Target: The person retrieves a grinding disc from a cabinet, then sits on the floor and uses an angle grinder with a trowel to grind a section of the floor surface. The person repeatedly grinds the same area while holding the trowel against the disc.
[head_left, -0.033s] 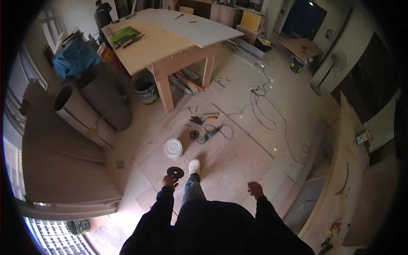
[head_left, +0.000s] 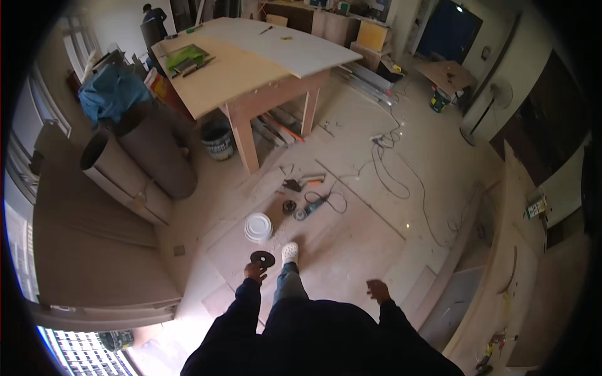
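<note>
One flat black round disc (head_left: 268,255) with a hole at its middle: I am seeing it just to the left of a white perforated clog (head_left: 290,253) on the wearer's foot, jutting forward from the fingers that are gripping it.
Bare left hand (head_left: 255,271): it is pinching the disc by the edge nearest the body, its dark-sleeved forearm coming up from the bottom of my view.
Bare right hand (head_left: 377,290): it is hanging out to the side, well apart from the disc, its fingers loosely bent and parted.
Large flat brownish panel (head_left: 357,241): it is lying on the floor ahead of the wearer.
Round white tub (head_left: 258,227): it is standing on the panel just beyond the disc; I am not able to tell whether a lid or a base is facing me.
Blue-and-grey angle grinder (head_left: 311,206): it is lying on the panel beyond the clog, with a small black round piece (head_left: 288,207) resting near its head.
Big pale-topped wooden table (head_left: 232,78): it is standing farther out, bearing a bright green item (head_left: 186,56), while a black bucket (head_left: 217,141) is sitting near one leg.
Person in dark clothing (head_left: 154,20): I am spotting them beyond the table's far left corner.
Standing fan (head_left: 500,95): it is rising beside the right wall.
</note>
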The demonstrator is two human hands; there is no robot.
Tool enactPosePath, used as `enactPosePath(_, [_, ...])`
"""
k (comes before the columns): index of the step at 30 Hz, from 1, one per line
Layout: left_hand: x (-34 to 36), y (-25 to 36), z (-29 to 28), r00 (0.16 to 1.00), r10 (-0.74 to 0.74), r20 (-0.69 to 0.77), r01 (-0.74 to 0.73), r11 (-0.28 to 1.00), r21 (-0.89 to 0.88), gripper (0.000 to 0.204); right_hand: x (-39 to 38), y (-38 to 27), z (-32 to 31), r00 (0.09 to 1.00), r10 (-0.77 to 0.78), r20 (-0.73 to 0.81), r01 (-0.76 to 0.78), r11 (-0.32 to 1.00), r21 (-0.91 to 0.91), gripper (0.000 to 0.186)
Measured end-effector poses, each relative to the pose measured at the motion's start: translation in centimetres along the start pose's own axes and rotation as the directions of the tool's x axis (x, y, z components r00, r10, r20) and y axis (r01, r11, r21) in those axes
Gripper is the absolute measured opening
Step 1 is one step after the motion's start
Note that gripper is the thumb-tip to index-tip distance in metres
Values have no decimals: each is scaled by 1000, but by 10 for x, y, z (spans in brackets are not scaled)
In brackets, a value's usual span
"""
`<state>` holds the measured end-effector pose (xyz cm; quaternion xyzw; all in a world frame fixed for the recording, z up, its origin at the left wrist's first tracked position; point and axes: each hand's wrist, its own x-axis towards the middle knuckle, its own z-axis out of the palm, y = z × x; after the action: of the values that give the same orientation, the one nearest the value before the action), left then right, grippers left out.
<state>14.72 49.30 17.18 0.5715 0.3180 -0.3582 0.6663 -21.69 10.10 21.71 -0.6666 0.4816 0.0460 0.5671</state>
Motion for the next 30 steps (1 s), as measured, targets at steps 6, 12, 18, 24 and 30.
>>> enactPosePath(6, [128,67,100,947,128,296,-308,86,948,35,-13,124,-82,924,-110,365,375,436,-818,39])
enactPosePath(12, [234,159,107,809,450,379,-330,-186,926,43,-9,-17,-107,990,74,-120,-123,869,-479,44])
enactPosePath(18, [351,201,96,949,314,-11,-238,741,629,29,12,-186,-24,931,343,-124,-344,939,14,45])
enactPosePath(24, [378,234,140,901,409,148,-381,581,719,30,49,-119,-30,944,304,-130,-274,939,209,40])
enactPosePath(30, [257,187,222,961,-270,-58,275,956,100,45,0,-162,-70,877,429,-218,-420,903,89,42])
